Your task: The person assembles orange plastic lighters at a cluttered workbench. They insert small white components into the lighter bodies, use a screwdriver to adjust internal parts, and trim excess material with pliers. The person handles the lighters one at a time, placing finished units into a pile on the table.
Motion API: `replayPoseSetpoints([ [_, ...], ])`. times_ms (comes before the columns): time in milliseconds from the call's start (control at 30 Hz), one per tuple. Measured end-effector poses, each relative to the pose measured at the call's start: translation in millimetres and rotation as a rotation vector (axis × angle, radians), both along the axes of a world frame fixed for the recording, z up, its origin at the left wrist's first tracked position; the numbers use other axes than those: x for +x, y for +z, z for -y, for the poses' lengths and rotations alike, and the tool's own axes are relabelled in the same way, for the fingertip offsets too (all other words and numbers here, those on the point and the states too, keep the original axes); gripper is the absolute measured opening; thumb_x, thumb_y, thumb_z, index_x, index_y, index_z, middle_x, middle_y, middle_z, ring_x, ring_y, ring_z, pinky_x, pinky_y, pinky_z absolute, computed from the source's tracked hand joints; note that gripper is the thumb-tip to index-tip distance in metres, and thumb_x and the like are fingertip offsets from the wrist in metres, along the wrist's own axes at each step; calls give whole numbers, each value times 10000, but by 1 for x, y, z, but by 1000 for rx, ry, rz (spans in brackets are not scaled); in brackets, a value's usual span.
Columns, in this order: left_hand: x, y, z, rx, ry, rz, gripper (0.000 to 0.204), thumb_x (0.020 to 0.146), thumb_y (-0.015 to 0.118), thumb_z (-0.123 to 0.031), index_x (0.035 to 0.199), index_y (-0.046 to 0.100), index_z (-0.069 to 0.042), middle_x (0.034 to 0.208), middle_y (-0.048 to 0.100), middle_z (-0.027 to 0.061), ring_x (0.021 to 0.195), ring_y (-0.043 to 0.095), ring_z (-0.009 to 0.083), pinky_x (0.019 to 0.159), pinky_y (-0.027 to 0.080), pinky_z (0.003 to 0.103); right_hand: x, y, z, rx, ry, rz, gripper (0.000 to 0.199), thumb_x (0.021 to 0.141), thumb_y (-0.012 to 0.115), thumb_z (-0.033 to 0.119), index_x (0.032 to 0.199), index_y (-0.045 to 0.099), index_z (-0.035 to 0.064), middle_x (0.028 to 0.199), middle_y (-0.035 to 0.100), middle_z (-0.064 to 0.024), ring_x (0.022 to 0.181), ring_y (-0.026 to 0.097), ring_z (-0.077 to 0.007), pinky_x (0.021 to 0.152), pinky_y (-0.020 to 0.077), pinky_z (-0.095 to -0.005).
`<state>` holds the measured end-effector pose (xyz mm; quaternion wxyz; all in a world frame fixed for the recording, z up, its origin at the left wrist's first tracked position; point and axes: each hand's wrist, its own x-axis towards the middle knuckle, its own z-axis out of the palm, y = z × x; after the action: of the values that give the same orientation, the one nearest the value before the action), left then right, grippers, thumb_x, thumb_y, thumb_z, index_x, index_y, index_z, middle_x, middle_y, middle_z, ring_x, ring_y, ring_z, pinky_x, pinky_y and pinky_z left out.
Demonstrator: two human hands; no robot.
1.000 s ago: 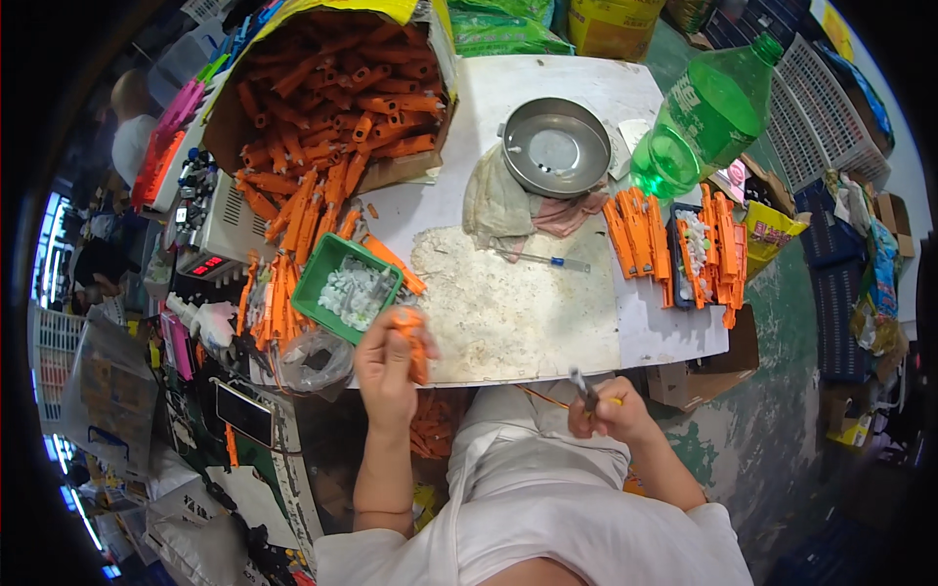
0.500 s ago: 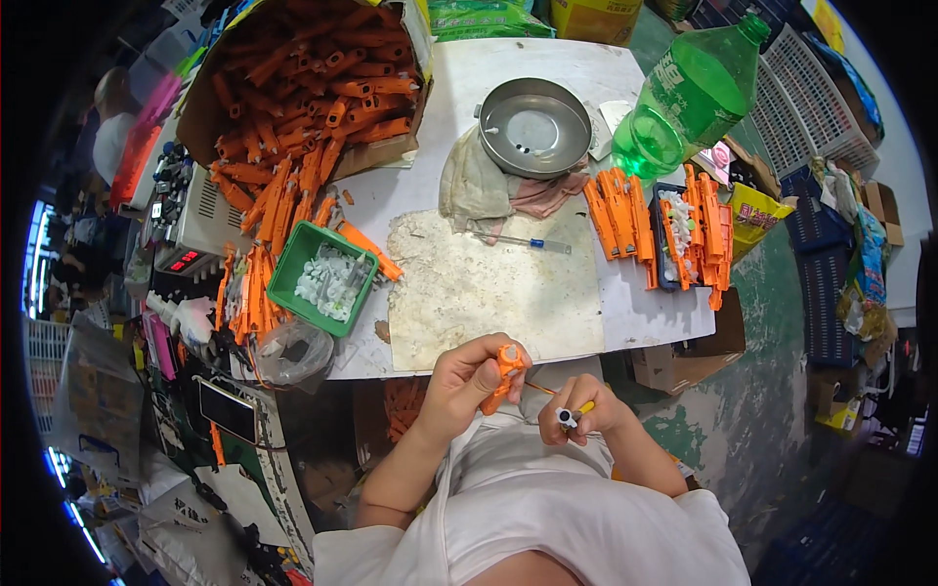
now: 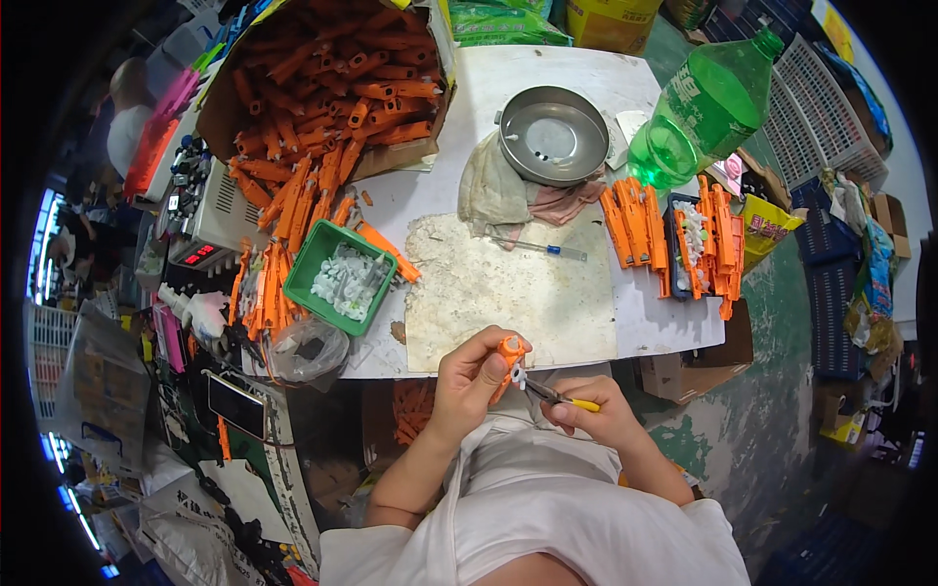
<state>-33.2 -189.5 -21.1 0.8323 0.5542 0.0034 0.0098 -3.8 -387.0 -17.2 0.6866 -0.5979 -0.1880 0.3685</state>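
Above my lap, at the table's near edge, my left hand is closed round an orange plastic part, held upright with its end showing. My right hand grips pliers with a yellow handle, their dark jaws pointing left at the orange part. A small white piece sits between the jaw tips and the orange part. I cannot tell whether it is seated in the part or only touching it. My fingers hide much of the orange part and of the pliers' handles.
A big carton spills orange parts at the back left. Near it stands a green bin of small white pieces. A metal bowl rests on rags, with a pen below. At right are a green bottle and several orange parts.
My right hand has turned, bringing the pliers' jaws and the white piece over to the orange part. My left hand stays in nearly the same place. The whole view has shifted slightly.
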Motion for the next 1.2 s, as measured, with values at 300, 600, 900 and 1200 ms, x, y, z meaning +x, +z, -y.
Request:
replayPoseSetpoints([
  [300, 1, 9, -2, 206, 125, 90, 338, 927, 574, -315, 1018, 616, 7, 795, 551, 32, 692, 500, 79, 608, 384, 196, -4, 8, -2, -106, -90, 13, 294, 888, 629, 158, 675, 574, -37, 672, 560, -37, 592, 490, -95, 545, 373, -244],
  [600, 3, 13, -5, 419, 199, 146, 411, 903, 592, -379, 970, 621, 25, 834, 552, 49, 705, 484, 96, 628, 380, 223, -2, 18, -3, -190, -90, 78, 257, 883, 637, 140, 717, 595, -51, 697, 581, -44, 568, 509, -86, 530, 397, -234],
  [900, 3, 12, -9, 499, 208, 168, 386, 906, 594, -355, 972, 621, 25, 849, 569, 58, 708, 508, 101, 619, 399, 220, -2, 26, -7, -253, -135, 97, 343, 880, 633, 180, 612, 562, -22, 678, 573, -35, 565, 480, -88, 520, 363, -237],
  [1200, 1, 9, -11, 500, 205, 177, 378, 909, 591, -345, 985, 618, 24, 880, 581, 67, 724, 523, 96, 616, 431, 209, -2, 27, -8, -251, -123, 95, 301, 880, 643, 172, 683, 589, -49, 702, 589, -43, 562, 499, -83, 518, 385, -233],
])
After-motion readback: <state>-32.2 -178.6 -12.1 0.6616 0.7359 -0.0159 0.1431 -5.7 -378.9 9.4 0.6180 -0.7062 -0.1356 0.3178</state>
